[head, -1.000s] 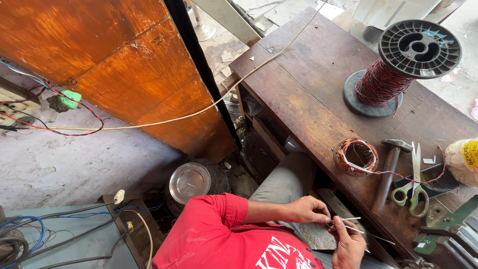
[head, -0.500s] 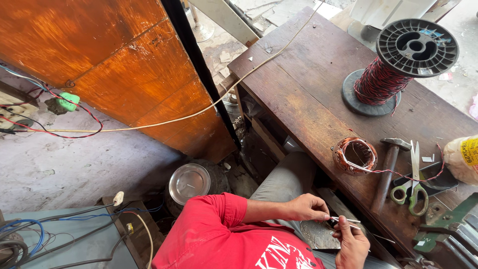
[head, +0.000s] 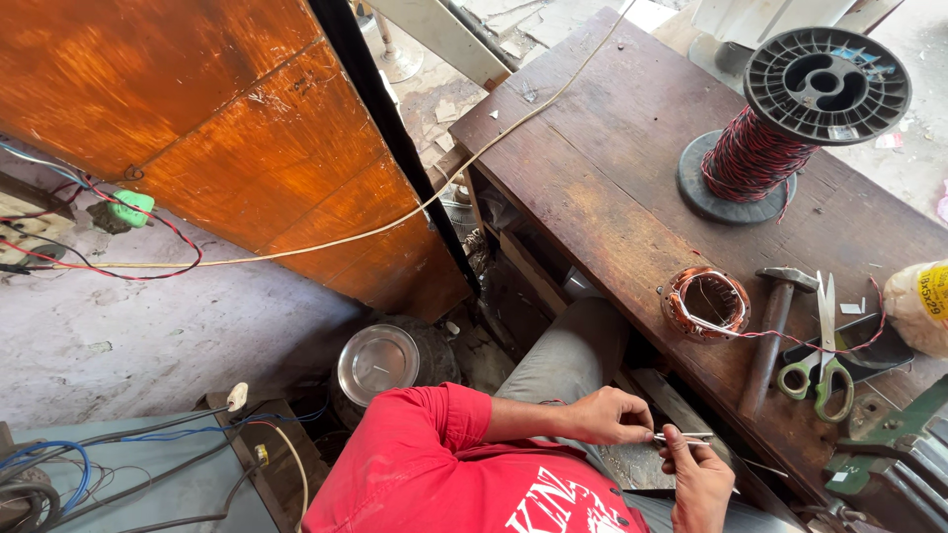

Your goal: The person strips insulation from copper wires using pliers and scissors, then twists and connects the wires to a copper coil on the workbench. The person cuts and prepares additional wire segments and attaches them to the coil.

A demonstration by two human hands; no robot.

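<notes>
Pinching a thin strip [head: 683, 436] between both hands [head: 652, 444].

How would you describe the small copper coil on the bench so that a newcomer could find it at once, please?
Start at the wooden bench and its big black spool of red wire. Move toward the near edge: the coil lies just left of the hammer and scissors. It is the only round, open copper-coloured ring, with a thin red wire trailing to its right.
</notes>
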